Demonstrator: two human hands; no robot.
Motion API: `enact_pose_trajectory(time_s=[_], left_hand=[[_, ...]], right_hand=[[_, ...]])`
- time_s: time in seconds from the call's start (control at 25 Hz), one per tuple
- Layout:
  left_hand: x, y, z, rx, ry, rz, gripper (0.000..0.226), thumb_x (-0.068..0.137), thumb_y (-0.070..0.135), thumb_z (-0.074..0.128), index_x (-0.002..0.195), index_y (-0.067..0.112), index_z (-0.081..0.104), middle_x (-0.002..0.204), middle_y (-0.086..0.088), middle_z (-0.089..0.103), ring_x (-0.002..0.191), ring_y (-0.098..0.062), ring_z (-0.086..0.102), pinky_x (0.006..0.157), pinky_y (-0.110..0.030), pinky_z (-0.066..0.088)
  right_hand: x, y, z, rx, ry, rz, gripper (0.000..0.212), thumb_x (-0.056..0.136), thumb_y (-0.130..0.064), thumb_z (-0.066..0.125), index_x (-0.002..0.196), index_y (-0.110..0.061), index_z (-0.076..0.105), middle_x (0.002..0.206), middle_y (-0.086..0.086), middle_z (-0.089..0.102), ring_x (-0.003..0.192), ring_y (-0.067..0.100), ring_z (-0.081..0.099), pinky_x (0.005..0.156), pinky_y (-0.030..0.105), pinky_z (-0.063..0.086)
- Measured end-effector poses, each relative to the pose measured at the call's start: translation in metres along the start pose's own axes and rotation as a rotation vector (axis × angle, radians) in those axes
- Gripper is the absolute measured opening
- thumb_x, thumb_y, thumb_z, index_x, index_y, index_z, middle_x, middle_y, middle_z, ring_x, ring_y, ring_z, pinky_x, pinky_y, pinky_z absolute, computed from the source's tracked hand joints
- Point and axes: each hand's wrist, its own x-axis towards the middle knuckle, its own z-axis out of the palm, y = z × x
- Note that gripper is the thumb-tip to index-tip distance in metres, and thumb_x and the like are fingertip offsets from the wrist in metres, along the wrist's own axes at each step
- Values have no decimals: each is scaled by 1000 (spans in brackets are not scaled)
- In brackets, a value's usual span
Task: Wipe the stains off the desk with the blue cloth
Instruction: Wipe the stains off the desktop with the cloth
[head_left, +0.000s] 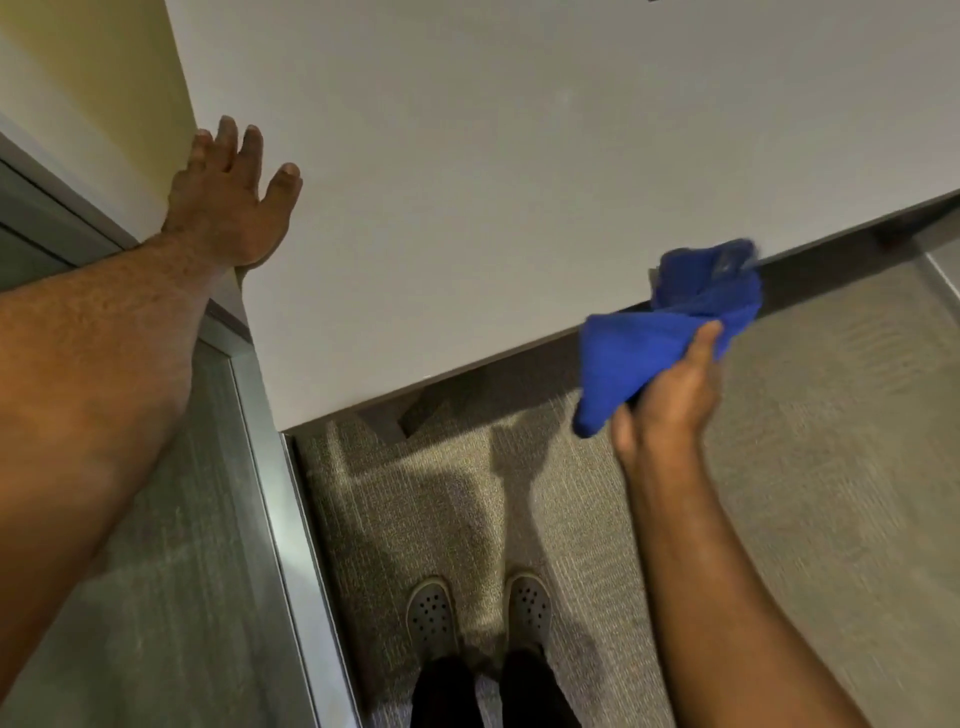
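The white desk (493, 171) fills the upper middle of the head view, and I see no clear stains on it. My left hand (228, 202) lies flat on the desk's left edge, fingers spread, holding nothing. My right hand (670, 395) is below the desk's front edge, over the carpet, gripping the bunched blue cloth (670, 327). The cloth's top overlaps the desk's front edge; whether it touches the edge I cannot tell.
A grey metal-framed partition (270, 467) runs along the left, beside the desk. Beige carpet (831, 415) covers the floor. My two feet in grey perforated shoes (480, 613) stand near the desk's front edge. A desk support (400, 415) shows under the edge.
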Motion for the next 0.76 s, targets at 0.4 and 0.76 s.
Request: enact_pose_trajectory(time_s=[0.4,0.76], left_hand=[[-8,6,-5,-1,-39,-49,83,94,68,19,156,15,10,166,-9,2,153,-32,-1,121,-50,5],[-8,6,-4,2,-53,-36,80,95,64,18,156,15,7,166,-7,0,153,-31,-3,121,-53,4]], right_hand=[[-51,104,56,-618,175,-293,55,102,-13,41,151,-15,17,139,19,50,120,32,55,90,14,37],[-200,187,65,-685,-198,-198,62,96,-1,51,147,-23,23,133,-2,44,117,-10,41,87,-7,28]])
